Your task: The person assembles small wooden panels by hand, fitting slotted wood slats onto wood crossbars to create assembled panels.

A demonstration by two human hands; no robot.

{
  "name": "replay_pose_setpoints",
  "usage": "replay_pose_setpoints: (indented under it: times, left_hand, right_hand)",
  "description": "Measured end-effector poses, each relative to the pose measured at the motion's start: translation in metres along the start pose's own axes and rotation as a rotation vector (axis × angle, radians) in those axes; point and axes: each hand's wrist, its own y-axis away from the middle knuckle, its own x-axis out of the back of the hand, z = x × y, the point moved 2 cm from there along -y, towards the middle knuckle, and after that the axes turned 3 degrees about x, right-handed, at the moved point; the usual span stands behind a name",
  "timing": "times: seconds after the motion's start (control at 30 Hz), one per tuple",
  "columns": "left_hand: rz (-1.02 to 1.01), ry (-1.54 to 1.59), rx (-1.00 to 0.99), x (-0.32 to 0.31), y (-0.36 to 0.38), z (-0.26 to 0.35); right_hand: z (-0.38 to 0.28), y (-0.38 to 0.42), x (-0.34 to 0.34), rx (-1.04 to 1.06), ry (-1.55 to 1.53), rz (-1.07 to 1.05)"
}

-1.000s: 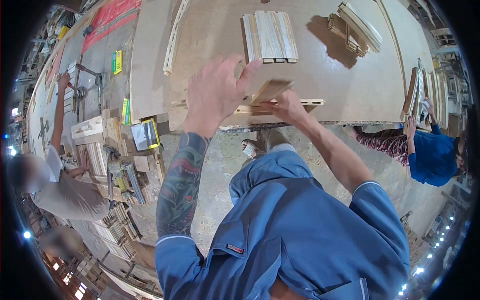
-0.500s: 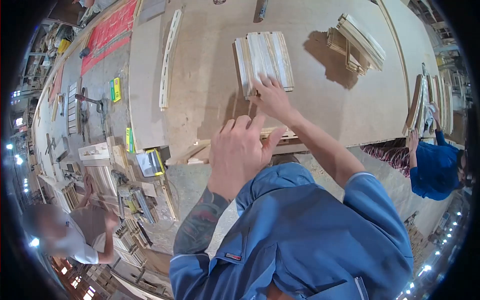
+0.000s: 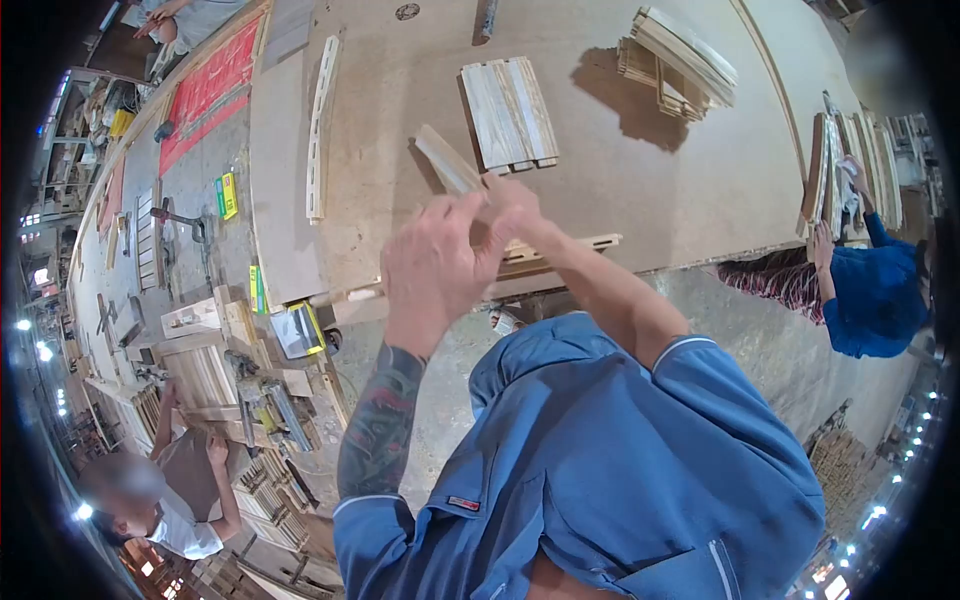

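A short wooden slat point(image 3: 446, 158) points away from me over the worktable, its near end between my two hands. My right hand point(image 3: 512, 212) is closed on that end. My left hand point(image 3: 432, 258) is curled around the same end from the left, its fingertips partly hidden. Just beyond my right hand lies a neat stack of tongue-and-groove slats point(image 3: 508, 115) with pale and brown grain. Near the table's front edge, behind my hands, a grooved strip point(image 3: 600, 243) is partly covered.
A loose pile of slats point(image 3: 680, 65) stands at the right back of the worktable point(image 3: 640, 190). A long slotted strip point(image 3: 322, 130) lies on the left. A co-worker in blue point(image 3: 875, 285) handles boards at right; another person point(image 3: 185, 515) is at lower left.
My right hand has come off the stack toward me, and a single slat now shows between my hands. My left hand has shifted left and its fingers have closed. The view has tilted slightly.
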Motion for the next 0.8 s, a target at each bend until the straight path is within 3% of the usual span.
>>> replay_pose_setpoints:
  times: [0.03,0.1,0.17,0.23,0.37,0.43,0.5,0.57,0.63,0.7,0.77,0.8]
  left_hand:
    - [-0.015,0.017,0.023,0.000,0.001,0.000]
    - [0.018,0.035,0.022,-0.002,0.002,-0.001]
    - [0.047,0.046,0.028,-0.002,0.006,-0.001]
    - [-0.007,0.016,0.066,0.001,0.007,0.001]
    - [0.025,0.009,0.082,-0.004,0.013,-0.001]
    - [-0.007,0.035,0.138,-0.004,0.016,-0.001]
    - [0.016,0.022,0.125,-0.005,0.014,-0.003]
    - [0.037,0.025,0.109,-0.008,0.014,-0.002]
    - [0.050,0.000,0.125,-0.006,0.011,-0.001]
    - [0.066,-0.004,0.105,-0.007,0.012,-0.002]
    - [0.069,-0.013,0.076,-0.006,0.011,0.000]
    - [0.065,0.002,0.089,-0.006,0.010,0.001]
  right_hand:
    - [0.009,0.009,0.010,-0.008,-0.172,-0.081]
    - [0.018,0.038,0.042,0.001,-0.282,0.094]
    - [0.012,0.060,0.086,-0.200,-0.292,0.291]
    - [0.067,0.045,0.086,-0.176,-0.385,0.615]
    - [0.144,-0.021,0.083,-0.271,-0.146,0.530]
    - [0.144,-0.032,0.082,-0.293,-0.051,0.484]
    - [0.132,-0.039,0.081,-0.475,0.054,0.239]
    - [0.094,-0.019,0.091,-0.462,0.214,0.274]
    - [0.089,-0.017,0.083,-0.340,0.266,0.530]
    - [0.063,-0.015,0.063,-0.029,0.464,0.373]
    - [0.049,-0.019,0.024,0.258,0.530,0.475]
    - [0.038,-0.012,0.019,0.249,0.524,0.478]
